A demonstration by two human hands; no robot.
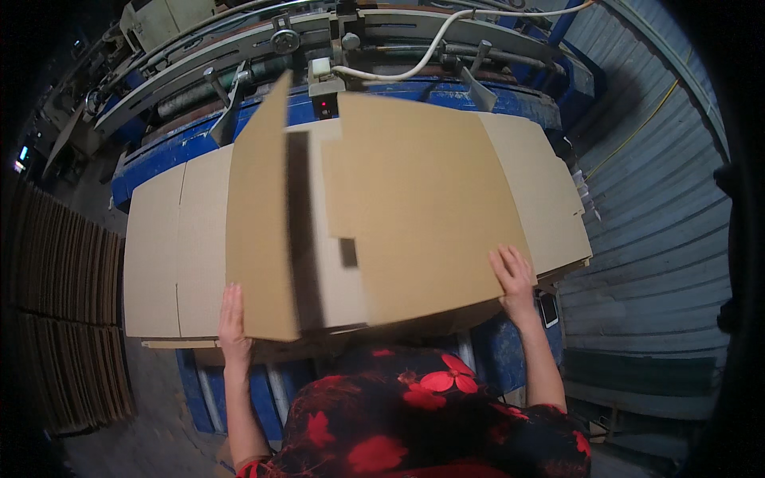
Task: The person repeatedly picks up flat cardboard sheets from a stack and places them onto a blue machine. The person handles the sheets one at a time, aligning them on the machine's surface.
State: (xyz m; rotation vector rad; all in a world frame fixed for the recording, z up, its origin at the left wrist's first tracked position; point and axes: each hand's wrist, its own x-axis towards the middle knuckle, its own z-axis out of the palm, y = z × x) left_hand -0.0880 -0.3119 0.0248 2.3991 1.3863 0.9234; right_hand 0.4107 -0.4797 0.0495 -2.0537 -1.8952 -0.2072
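Observation:
A brown cardboard blank point(430, 207) is partly folded above the table, its left panel point(259, 231) tilted up steeply and its right panel sloping inward. Between the two panels a dark gap and paler board show. My left hand point(234, 327) grips the left panel's near outer corner, fingers straight and close together. At the right panel's near outer corner, my right hand point(514, 279) holds the edge with its fingers on the upper face; its thumb is hidden. Beneath lies more flat cardboard point(155, 255), reaching out on both sides.
Behind the cardboard stands a blue machine point(522, 102) with rollers, a handwheel point(284, 41) and a white cable point(422, 62). Tall stacks of cardboard point(68, 311) rise at the left. A corrugated metal wall point(661, 191) runs along the right. A phone point(548, 309) lies near my right forearm.

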